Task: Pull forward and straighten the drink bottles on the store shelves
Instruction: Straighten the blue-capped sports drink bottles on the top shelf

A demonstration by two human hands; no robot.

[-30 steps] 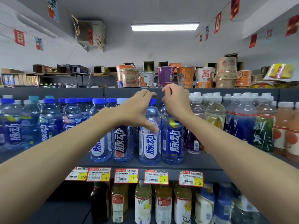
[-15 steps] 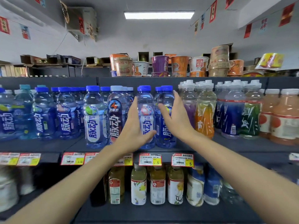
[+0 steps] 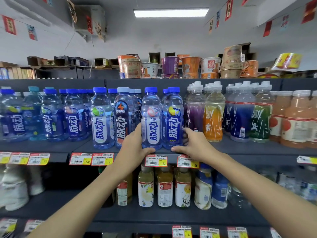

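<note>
A small shop under a ceiling strip light [image 3: 171,12]. In the head view a grey metal shelf [image 3: 240,150] runs across the frame, packed with drinks, and paper noodle cups [image 3: 190,66] are stacked on the tier above.

At the shelf's front edge, just above the red-and-yellow paper price tags [image 3: 156,161], two clear plastic, blue-capped bottles stand touching side by side: the lychee-label bottle [image 3: 151,121] and the yellow-fruit bottle [image 3: 173,121].

The left hand [image 3: 135,145] wraps the foot of the lychee-label bottle, thumb lying across its front base. The right hand [image 3: 195,146] clasps the yellow-fruit bottle low on its right side, thumb along the front and fingers curling behind. Both bottles are upright with labels facing out.

This looks like the final squaring of the pair at the lip. The next move calls for letting go without tipping them, then reaching for the white-capped bottles [image 3: 212,115] to the right, which appear to sit a little further back.

Compared with half a second ago, both hands are lower, down from mid-label to the bases.
</note>
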